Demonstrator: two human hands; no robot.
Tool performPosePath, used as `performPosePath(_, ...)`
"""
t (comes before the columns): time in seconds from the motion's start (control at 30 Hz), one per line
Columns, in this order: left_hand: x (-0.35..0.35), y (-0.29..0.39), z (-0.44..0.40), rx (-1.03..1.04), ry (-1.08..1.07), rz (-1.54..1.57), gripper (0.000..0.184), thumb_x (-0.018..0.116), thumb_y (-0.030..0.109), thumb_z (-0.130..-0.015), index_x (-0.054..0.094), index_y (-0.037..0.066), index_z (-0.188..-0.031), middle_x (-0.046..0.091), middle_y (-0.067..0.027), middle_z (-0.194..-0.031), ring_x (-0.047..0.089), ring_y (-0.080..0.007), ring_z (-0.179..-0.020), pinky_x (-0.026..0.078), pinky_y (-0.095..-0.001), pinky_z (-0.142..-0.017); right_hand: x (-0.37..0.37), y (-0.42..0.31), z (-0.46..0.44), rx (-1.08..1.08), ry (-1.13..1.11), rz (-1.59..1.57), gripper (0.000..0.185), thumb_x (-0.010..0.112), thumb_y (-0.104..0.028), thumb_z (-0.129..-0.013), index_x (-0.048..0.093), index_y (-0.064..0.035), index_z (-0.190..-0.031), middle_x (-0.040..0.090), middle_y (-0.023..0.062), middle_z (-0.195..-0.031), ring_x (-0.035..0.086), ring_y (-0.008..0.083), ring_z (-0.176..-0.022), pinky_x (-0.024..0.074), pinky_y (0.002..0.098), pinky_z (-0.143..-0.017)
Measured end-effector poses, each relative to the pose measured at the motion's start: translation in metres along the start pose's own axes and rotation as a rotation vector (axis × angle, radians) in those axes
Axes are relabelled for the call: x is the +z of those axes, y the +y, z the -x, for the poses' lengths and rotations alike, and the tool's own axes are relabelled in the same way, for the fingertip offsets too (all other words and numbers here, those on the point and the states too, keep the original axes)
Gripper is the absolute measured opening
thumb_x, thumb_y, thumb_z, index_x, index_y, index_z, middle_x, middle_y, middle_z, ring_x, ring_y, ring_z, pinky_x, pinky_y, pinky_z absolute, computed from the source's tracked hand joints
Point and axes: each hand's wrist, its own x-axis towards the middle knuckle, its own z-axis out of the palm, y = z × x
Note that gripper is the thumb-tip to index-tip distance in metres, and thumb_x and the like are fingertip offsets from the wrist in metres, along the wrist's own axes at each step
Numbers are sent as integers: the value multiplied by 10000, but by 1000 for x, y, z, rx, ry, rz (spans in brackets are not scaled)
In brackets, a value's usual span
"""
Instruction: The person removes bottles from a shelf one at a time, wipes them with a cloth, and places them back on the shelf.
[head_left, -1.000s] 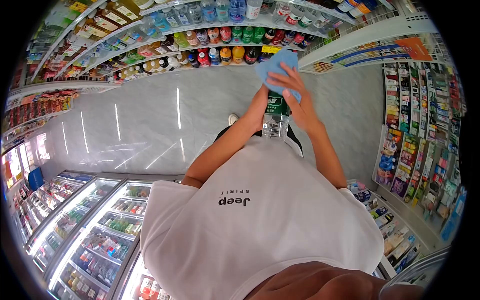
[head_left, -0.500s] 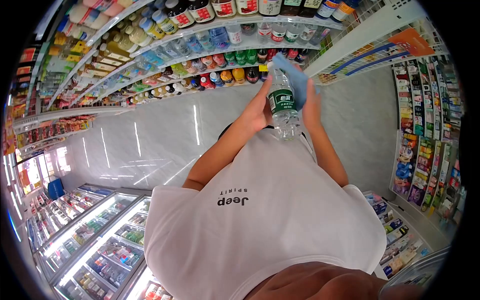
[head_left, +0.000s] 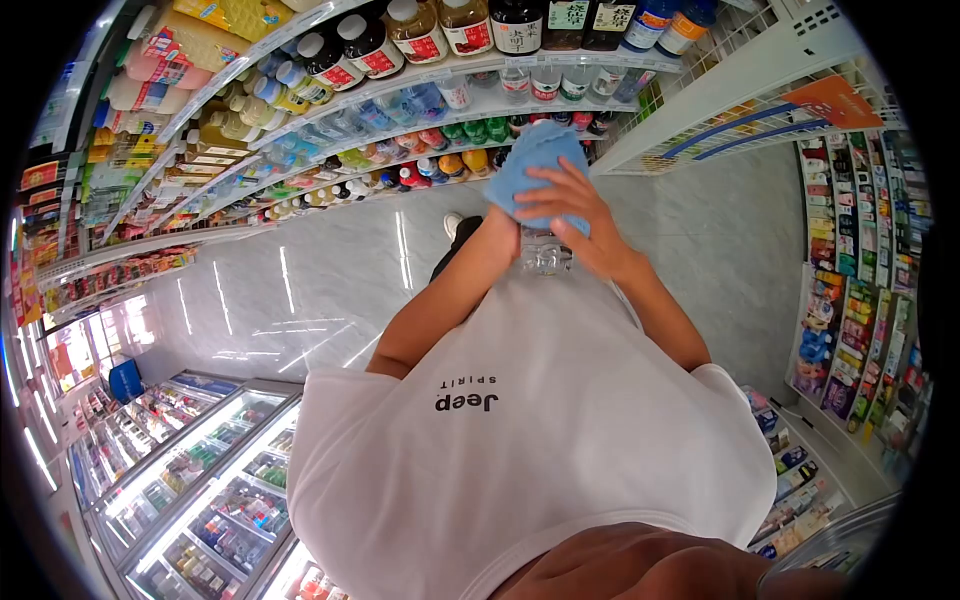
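Note:
A clear plastic water bottle (head_left: 547, 255) is in front of my white shirt, its base towards me. A light blue cloth (head_left: 535, 160) drapes over its upper part and hides the label and cap. My left hand (head_left: 503, 228) is round the bottle, with its fingers mostly hidden under the cloth. On top, my right hand (head_left: 575, 212) presses the cloth against the bottle, its fingers bent over it and slightly apart.
Ahead, curved shelves (head_left: 440, 70) carry rows of bottled drinks. A white mesh end panel (head_left: 720, 95) rises at their right. Packaged goods fill racks (head_left: 835, 290) on the far right. Lit glass-door coolers (head_left: 200, 470) stand at lower left. Grey tiles cover the floor (head_left: 330, 265).
The cloth has moved from the bottle's right side over its top, covering the green label. My right hand has shifted left onto the bottle. A shoe now shows below.

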Motion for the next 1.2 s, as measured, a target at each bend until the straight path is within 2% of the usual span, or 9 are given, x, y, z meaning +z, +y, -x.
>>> performPosePath(0.07, -13, -7, -5, 30, -92, -17, 582, 385, 532, -1008, 475, 89, -1374, 593, -146, -1273, 615, -275, -1131, 513, -418, -984, 1, -21, 3, -16, -101, -7, 315, 481, -278, -968, 721, -119, -1095, 658, 21, -1238, 459, 283, -1339, 190, 540, -1183)
performPosePath(0.17, -13, 36, 1, -340, -192, 656, 594, 443, 489, -1004, 429, 67, -1423, 539, -164, -1359, 574, -284, -1205, 513, -420, -983, -1, -36, 7, -60, -182, 67, 353, 435, -299, -990, 724, -123, -1092, 653, 31, -1244, 467, 287, -1331, 198, 544, -1179)
performPosePath(0.27, 7, 50, 15, -246, 13, 557, 558, 395, 517, -1005, 535, 53, -1281, 618, -162, -1208, 610, -354, -1116, 500, -525, -963, -5, -32, 0, -13, -18, -49, 430, 364, -328, -1026, 689, -76, -1153, 638, 75, -1265, 464, 265, -1337, 194, 536, -1183)
performPosePath(0.47, 2, 58, 3, -559, -140, 781, 618, 332, 554, -1006, 465, 24, -1294, 589, -250, -1222, 581, -438, -1145, 480, -608, -941, -41, 19, -29, 565, 1184, -751, 661, 395, -536, -1019, 436, 8, -1393, 541, 136, -1372, 496, 225, -1292, 381, 371, -1080)
performPosePath(0.57, 10, 60, 8, -533, -103, 613, 648, 384, 600, -985, 497, 30, -1271, 625, -222, -1140, 639, -394, -1037, 534, -571, -878, -52, 70, -30, 605, 1081, -533, 597, 395, -499, -1035, 533, 12, -1312, 617, 118, -1233, 563, 185, -1150, 433, 328, -1006)
performPosePath(0.67, 10, 52, 13, -539, -131, 509, 650, 451, 636, -954, 525, 53, -1233, 668, -165, -1045, 696, -304, -910, 600, -504, -737, -35, 54, -43, 872, 647, -308, 528, 416, -451, -1036, 564, -17, -1299, 618, 105, -1263, 525, 190, -1191, 372, 324, -1061)
performPosePath(0.73, 8, 49, 15, -559, -104, 459, 635, 438, 628, -963, 529, 62, -1233, 669, -164, -1043, 697, -296, -912, 600, -510, -739, -7, 34, -52, 309, 465, -219, 443, 427, -383, -1029, 649, -46, -1212, 626, 78, -1283, 471, 217, -1289, 281, 367, -1135)
performPosePath(0.83, -2, 32, 19, -510, -122, 448, 608, 423, 601, -980, 523, 75, -1269, 668, -158, -1068, 693, -283, -940, 596, -502, -785, -3, 32, -36, 85, 288, 112, 362, 463, -316, -1000, 714, -83, -1118, 645, 53, -1265, 417, 258, -1364, 205, 447, -1179)
performPosePath(1.2, 9, 35, 27, -409, 70, 270, 602, 422, 573, -995, 572, 69, -1288, 654, -117, -1155, 651, -251, -1014, 538, -411, -904, 11, -45, 55, 16, -255, 43, 373, 439, -334, -982, 738, -114, -1026, 664, 22, -1213, 491, 266, -1304, 181, 560, -1181)
